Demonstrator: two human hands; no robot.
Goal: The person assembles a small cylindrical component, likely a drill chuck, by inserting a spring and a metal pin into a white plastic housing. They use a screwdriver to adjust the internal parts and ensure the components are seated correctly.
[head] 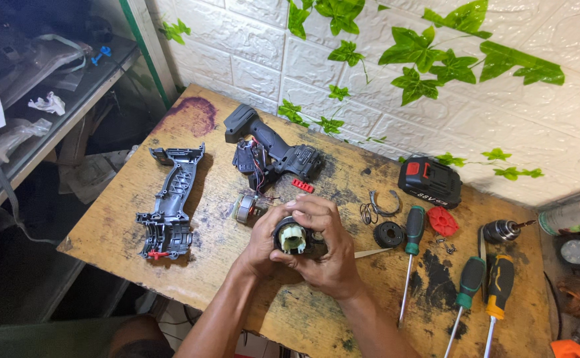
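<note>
- I watch both hands, left and right, clamped around a gearbox above the table.
- Motor just beside; grey shell left.
- Black battery, red patch on top, lies by the wall.

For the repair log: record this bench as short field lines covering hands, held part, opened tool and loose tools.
left hand: cups the gearbox from the left
right hand: wraps over the gearbox from the right
gearbox: dark round housing, pale green insert facing up
drill half with wiring: lies behind the hands, motor beside it
empty shell half: lies to the left on the wooden table
battery pack: black and red, by the wall
screwdrivers: three, right of the hands
drill chuck: far right
</note>
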